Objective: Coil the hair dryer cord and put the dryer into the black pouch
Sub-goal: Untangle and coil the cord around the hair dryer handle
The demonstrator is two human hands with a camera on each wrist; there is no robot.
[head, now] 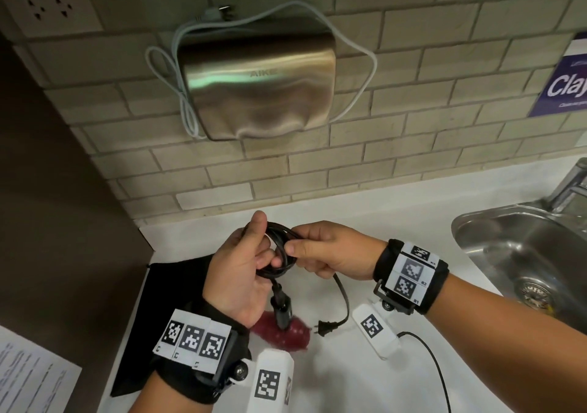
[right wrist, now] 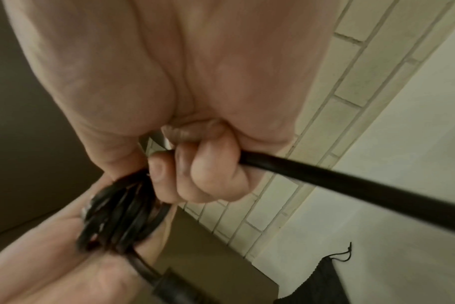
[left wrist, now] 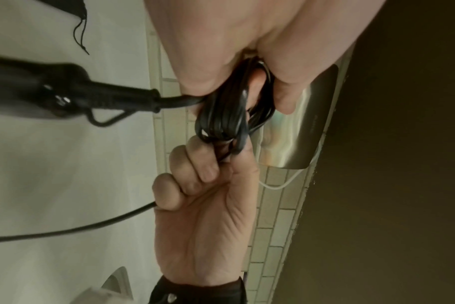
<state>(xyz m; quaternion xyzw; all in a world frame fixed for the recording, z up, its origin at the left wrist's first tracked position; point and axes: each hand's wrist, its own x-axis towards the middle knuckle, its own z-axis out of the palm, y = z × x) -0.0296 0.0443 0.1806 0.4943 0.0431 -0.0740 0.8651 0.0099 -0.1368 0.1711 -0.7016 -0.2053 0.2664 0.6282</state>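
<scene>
Glossy black cord (head: 279,250) coiled round, both hands (head: 241,273) gripping

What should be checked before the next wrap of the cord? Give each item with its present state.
1. Left hand holds the coil: ok.
2. Right hand grips the loose cord: ok.
3. Plug unplugged, lying on the counter: ok.
4. Whole cord coiled: not ok, a tail is left.
5. Black pouch within reach, flat on the counter: ok.
6. Pouch mouth open: cannot tell.
</scene>
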